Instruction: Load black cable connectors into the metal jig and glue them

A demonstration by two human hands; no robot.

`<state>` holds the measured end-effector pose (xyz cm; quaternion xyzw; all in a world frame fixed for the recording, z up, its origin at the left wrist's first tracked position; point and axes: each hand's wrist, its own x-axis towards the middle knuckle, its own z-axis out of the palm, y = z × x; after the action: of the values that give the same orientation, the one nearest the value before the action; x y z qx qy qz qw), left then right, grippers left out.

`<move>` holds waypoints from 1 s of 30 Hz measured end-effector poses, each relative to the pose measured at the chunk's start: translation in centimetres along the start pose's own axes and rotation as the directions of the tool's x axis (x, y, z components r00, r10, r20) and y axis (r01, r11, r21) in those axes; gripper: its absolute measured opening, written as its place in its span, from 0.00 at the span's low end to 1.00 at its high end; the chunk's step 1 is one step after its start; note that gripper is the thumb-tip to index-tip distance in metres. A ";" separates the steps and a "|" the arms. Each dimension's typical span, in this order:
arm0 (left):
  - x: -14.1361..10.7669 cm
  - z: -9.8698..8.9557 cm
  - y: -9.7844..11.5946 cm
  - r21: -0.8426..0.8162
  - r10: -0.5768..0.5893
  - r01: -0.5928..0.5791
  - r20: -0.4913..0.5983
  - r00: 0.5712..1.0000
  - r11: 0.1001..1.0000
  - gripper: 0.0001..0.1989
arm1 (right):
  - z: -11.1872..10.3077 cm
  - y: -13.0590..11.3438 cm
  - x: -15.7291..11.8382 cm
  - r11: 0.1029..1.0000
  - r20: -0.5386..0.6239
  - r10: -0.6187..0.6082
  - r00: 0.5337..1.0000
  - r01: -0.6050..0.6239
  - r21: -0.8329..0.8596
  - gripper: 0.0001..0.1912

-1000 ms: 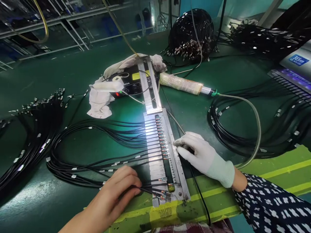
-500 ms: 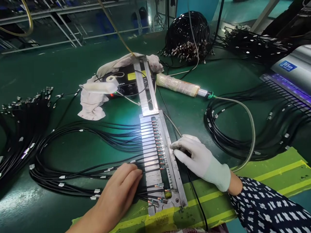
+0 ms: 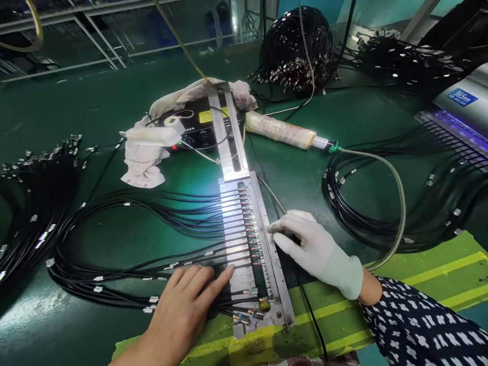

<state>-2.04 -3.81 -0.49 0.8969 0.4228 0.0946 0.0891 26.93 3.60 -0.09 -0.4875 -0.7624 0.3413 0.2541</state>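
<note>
A slotted metal fixture [image 3: 237, 239] holds a row of black cables [image 3: 190, 218], their small metal connector ends [image 3: 249, 223] lined up along its slot. My bare left hand [image 3: 186, 300] lies over the cables at the fixture's lower left. Its fingers are apart and the thumb tip rests on the fixture's left edge. My right hand [image 3: 310, 244], in a white glove, is closed at the fixture's right rail, finger and thumb tips pinching its edge. Several loose connector ends [image 3: 247, 315] lie across the fixture's near end.
Behind the fixture stand a black control box [image 3: 202, 134] partly under a cloth [image 3: 143, 168] and a wrapped cylinder [image 3: 280, 131] with a hose. Cable bundles lie left [image 3: 38, 203] and at the back [image 3: 297, 51]. A silver 365nm lamp unit [image 3: 468, 91] glows purple at right.
My left hand has opened: its fingers have spread and the thumb has stretched right onto the fixture's edge. The gloved right hand stays at the rail. The view has shifted slightly.
</note>
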 end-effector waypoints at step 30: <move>1.2 -1.0 1.2 -0.270 -0.101 0.066 -0.115 0.988 0.961 0.10 | 0.5 0.2 -0.3 0.999 -0.036 -0.037 0.999 0.035 -0.038 0.06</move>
<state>-0.65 -3.48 0.90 0.8503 0.4486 0.2036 0.1852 26.82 3.29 -0.59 -0.4845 -0.7724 0.3134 0.2653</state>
